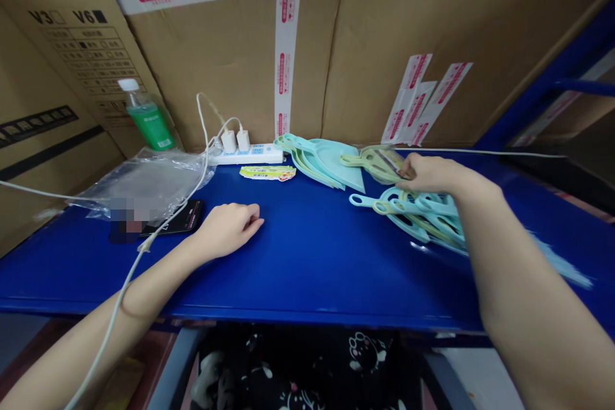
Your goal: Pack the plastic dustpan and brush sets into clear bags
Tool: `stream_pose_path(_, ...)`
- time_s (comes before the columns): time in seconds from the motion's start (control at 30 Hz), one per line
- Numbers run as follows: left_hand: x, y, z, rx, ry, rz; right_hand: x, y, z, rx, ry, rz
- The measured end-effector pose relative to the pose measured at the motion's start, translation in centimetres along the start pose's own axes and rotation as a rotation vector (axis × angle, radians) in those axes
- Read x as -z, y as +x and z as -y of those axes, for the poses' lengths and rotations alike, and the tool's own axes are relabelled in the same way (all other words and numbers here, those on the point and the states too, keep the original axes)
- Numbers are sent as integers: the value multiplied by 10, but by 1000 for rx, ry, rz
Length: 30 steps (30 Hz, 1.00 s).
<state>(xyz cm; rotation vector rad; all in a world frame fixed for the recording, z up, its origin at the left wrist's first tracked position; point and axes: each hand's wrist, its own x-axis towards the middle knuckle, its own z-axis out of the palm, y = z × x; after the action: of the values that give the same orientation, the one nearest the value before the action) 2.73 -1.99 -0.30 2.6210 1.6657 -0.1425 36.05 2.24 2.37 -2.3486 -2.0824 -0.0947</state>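
My right hand (425,173) reaches to the back right of the blue table, its fingers closed on the broad end of a pale green hand brush (372,161). The brush's looped handle points left, over the edge of the light blue and green dustpans (331,160), which lie stacked. Below my right wrist lies a pile of blue and green brushes (418,211), partly hidden by my forearm; pale bristles (562,262) stick out to the right. My left hand (230,229) rests on the table with fingers curled in, apparently holding nothing.
A white power strip (254,154) with two chargers stands at the back, beside yellow-green paper labels (268,172). Left are clear plastic bags (148,179), a dark phone (187,218) and a green bottle (151,118). A white cable (139,256) crosses my left forearm. Cardboard boxes (230,57) wall the back.
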Motion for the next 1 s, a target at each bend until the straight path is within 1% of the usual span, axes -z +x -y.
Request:
stream_pose_path(0.1, 1, 0, 0, -5, 1, 1, 9, -7, 9, -76, -53, 118)
stream_pose_path(0.23, 1, 0, 1, -12, 0, -9, 15, -11, 16, -111, -82, 173)
stream_pose_path(0.3, 0, 0, 1, -17, -1, -13, 15, -10, 16, -79, -63, 190)
stream_pose_path(0.47, -1, 0, 2, -19, 7, -13, 11, -5, 11, 89, 23, 268)
stream_pose_path(0.53, -1, 0, 2, -22, 9, -15, 9, -4, 9, 121, 41, 287)
stream_pose_path(0.77, -2, 0, 2, -29, 13, -26, 10, -7, 8, 118, 99, 337)
stream_pose_path(0.9, -4, 0, 4, -61, 13, -57, 10, -9, 7, 101, 121, 340)
stream_pose_path(1.0, -8, 1, 6, -100, 28, -107, 9, -8, 7, 95, 137, 322)
